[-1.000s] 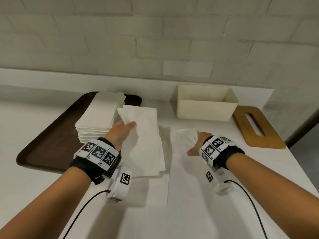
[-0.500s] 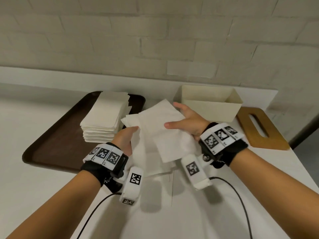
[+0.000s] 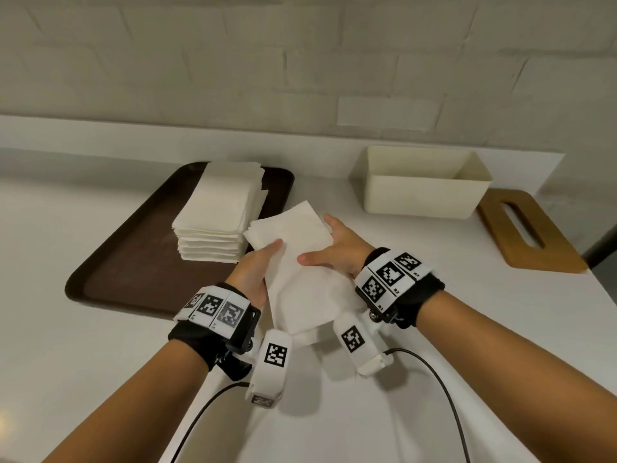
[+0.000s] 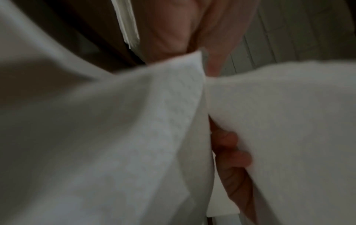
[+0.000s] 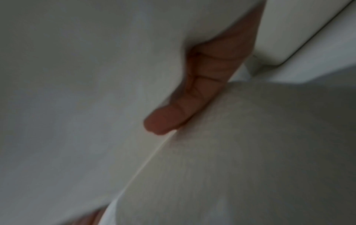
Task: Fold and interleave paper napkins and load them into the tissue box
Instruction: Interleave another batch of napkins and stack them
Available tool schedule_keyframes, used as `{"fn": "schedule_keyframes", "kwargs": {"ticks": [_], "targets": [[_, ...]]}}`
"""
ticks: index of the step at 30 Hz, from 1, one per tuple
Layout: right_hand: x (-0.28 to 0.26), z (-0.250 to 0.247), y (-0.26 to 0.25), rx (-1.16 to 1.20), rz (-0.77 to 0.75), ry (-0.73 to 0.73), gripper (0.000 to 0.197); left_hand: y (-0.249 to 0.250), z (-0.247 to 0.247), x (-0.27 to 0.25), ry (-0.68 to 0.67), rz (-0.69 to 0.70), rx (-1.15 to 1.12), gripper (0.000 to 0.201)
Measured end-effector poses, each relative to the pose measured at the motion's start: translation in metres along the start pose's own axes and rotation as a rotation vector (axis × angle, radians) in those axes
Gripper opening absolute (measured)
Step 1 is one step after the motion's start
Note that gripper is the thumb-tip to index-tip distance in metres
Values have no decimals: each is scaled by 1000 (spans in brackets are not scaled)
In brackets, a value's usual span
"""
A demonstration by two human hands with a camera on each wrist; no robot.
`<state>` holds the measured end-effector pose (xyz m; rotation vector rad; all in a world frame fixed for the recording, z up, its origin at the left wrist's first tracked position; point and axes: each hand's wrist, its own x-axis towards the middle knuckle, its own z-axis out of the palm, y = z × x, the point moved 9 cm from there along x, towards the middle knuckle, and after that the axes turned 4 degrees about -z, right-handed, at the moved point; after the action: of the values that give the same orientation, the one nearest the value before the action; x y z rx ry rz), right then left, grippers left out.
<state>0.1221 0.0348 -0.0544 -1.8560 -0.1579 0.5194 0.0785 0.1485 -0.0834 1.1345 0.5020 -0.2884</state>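
I hold a bundle of white folded napkins lifted above the white counter, between both hands. My left hand grips its left edge, thumb on top. My right hand grips the right edge, thumb across the top sheet and fingers behind. Both wrist views are filled with blurred napkin paper and fingers curled against it. A stack of flat napkins sits on the brown tray to the left. The cream tissue box stands open at the back right.
The wooden lid with a slot lies flat right of the box. A low ledge and brick wall close off the back. Cables from the wrist cameras trail over the counter toward me.
The right hand lifted its napkin off the counter and brought it over the left hand's napkins. Both hands now hold the bundle together, raised and closer to me.
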Motion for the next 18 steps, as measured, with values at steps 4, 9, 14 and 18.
{"fn": "schedule_keyframes", "kwargs": {"ticks": [4,9,14,18], "targets": [[-4,-12,7,-198,146,-46,53,10,-32,-3,177,92,177,32],[2,-33,26,-858,167,-7,41,6,-59,-8,200,58,285,34],[5,-18,36,-867,140,23,34,-1,-60,-12,176,25,299,35],[6,-15,36,-661,155,53,36,-7,-63,-11,183,3,293,36]]}}
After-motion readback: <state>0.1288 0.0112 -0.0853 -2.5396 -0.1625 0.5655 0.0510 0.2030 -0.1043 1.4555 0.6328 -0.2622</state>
